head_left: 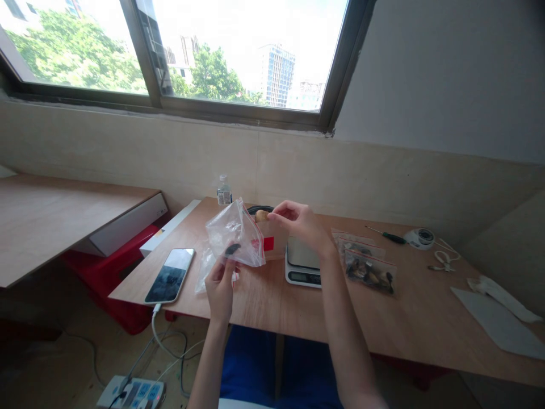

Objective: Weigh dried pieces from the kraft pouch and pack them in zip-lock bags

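My left hand (220, 282) is closed on the lower edge of a clear zip bag (233, 234) with a red strip and holds it up above the wooden table (272, 289). A small dark piece lies inside the bag. My right hand (298, 221) pinches a small tan piece (261, 215) just beside the bag's open mouth. Behind the bag stands a brown cardboard box (272, 241) with a red mark.
A white kitchen scale (302, 262) sits under my right wrist. Filled zip bags (368, 270) lie to its right, with a screwdriver (389, 236), tape and pliers beyond. A phone (170, 275) on a cable lies left, a small bottle (223, 191) at the back.
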`<control>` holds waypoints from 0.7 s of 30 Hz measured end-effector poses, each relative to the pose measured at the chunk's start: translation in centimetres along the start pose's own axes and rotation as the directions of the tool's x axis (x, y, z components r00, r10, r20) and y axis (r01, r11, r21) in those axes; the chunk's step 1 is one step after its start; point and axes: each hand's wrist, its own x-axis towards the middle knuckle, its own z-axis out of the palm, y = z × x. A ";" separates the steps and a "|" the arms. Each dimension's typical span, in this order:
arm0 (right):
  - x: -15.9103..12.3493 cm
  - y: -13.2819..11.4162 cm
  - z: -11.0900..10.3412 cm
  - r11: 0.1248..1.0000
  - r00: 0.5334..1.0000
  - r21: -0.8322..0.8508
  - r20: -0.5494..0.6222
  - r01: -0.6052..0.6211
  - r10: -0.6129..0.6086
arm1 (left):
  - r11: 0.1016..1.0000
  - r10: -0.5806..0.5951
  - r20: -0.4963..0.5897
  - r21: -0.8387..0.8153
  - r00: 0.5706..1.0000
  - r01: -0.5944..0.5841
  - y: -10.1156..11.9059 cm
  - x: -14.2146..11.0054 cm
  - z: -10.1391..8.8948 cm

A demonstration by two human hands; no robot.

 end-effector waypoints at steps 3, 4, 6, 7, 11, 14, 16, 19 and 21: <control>1.4 0.8 0.2 0.992 0.989 -0.126 -0.149 0.002 -0.021 | 1.000 -0.014 0.001 -0.021 1.000 0.014 -0.3 -0.1 0.1; 1.8 1.2 0.3 0.984 0.983 -0.177 -0.178 0.002 -0.034 | 1.000 -0.015 0.001 -0.026 1.000 0.015 -0.4 -0.1 0.1; 2.1 1.6 0.6 0.963 0.980 -0.269 -0.185 0.015 -0.067 | 0.999 -0.013 -0.003 -0.031 1.000 0.013 -0.5 -0.2 0.2; 2.1 1.7 0.8 0.954 0.980 -0.299 -0.177 0.029 -0.086 | 0.999 -0.013 -0.003 -0.030 1.000 0.013 -0.5 -0.2 0.2; 0.8 1.3 1.5 0.966 0.987 -0.244 -0.117 0.081 -0.112 | 0.999 -0.027 -0.011 -0.032 1.000 0.026 -0.4 -0.1 0.2; -0.3 0.8 2.1 0.996 0.987 -0.030 0.138 0.083 -0.078 | 0.998 -0.029 0.004 -0.050 1.000 0.029 -0.6 -0.1 0.2; -0.8 0.8 2.5 0.996 0.958 0.080 0.278 0.050 -0.071 | 0.998 -0.029 0.020 -0.055 0.999 0.030 -0.8 -0.1 0.2; -1.3 0.6 3.0 0.993 0.952 0.118 0.300 0.024 -0.059 | 0.999 -0.031 0.044 -0.041 0.999 0.033 -0.9 -0.2 0.3; -1.5 0.2 3.1 0.995 0.965 0.095 0.256 0.033 -0.056 | 0.999 -0.034 0.056 -0.019 0.998 0.035 -0.8 -0.2 0.3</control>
